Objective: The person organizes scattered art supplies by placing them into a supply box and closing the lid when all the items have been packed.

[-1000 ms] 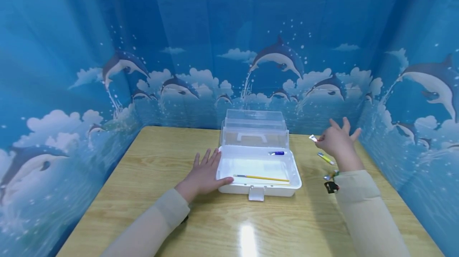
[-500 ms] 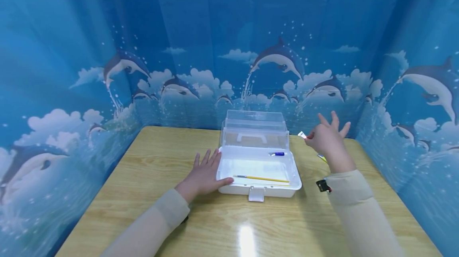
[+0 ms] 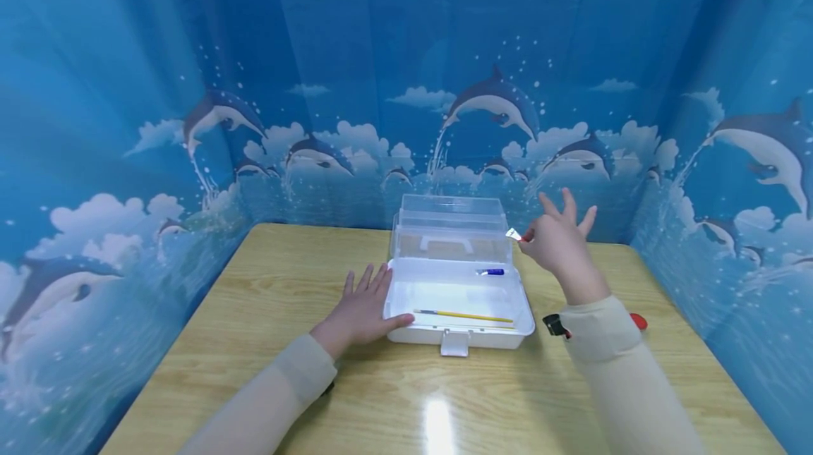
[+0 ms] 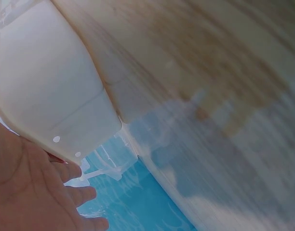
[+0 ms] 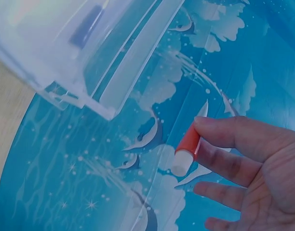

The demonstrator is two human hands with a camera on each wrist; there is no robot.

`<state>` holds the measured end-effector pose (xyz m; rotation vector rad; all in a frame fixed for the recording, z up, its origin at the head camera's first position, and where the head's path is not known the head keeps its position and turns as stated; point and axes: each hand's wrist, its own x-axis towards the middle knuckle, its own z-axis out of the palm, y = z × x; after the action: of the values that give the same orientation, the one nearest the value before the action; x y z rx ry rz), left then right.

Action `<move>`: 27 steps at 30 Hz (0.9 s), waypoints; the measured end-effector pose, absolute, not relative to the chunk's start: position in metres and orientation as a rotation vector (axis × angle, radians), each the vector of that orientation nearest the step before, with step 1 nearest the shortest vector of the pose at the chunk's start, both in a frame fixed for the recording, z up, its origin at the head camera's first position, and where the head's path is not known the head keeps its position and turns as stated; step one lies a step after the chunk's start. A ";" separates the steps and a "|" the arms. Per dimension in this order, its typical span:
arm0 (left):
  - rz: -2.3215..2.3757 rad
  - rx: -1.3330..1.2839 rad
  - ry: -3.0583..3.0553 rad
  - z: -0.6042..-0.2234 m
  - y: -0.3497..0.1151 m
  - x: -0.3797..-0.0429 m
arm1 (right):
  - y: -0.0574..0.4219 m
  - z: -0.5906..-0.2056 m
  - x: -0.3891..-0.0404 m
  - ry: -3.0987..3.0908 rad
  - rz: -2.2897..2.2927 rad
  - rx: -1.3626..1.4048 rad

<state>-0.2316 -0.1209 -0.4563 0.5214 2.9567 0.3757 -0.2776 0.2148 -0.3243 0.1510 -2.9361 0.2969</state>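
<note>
A white plastic box (image 3: 406, 335) stands on the table with its clear lid (image 3: 452, 215) raised at the back. A purple paint tube (image 3: 492, 272) lies inside it toward the back, and a yellow paintbrush (image 3: 473, 316) lies along its front. My left hand (image 3: 357, 312) rests against the box's left side, fingers straight and spread, thumb over the front corner. To the right of the lid, my right hand (image 3: 559, 247) pinches a small red paint tube (image 5: 189, 143) between thumb and index finger, the other fingers spread. Its white cap points downward in the right wrist view.
The wooden table (image 3: 286, 264) is bordered by a blue dolphin-print curtain (image 3: 356, 53) at the back and sides. A red object (image 3: 639, 321) shows partly behind the right sleeve. The box's latch flap (image 3: 454, 343) hangs at its front.
My right hand has moved left toward the box with the red paint tube. The yellow-green tube on the table is now hidden behind the arm. My left hand has stayed put.
</note>
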 end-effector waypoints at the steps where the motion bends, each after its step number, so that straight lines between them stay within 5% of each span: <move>1: 0.379 0.520 2.956 -0.456 -0.121 -0.232 | 0.213 -0.324 -0.278 -2.936 0.298 0.156; 27: 0.375 0.521 2.952 -0.453 -0.120 -0.232 | 0.173 -0.338 -0.291 -3.013 0.303 0.371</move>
<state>-0.2321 -0.1198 -0.4527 0.5207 2.9521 0.3751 -0.2914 0.1725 -0.3378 0.3713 -3.0131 0.3033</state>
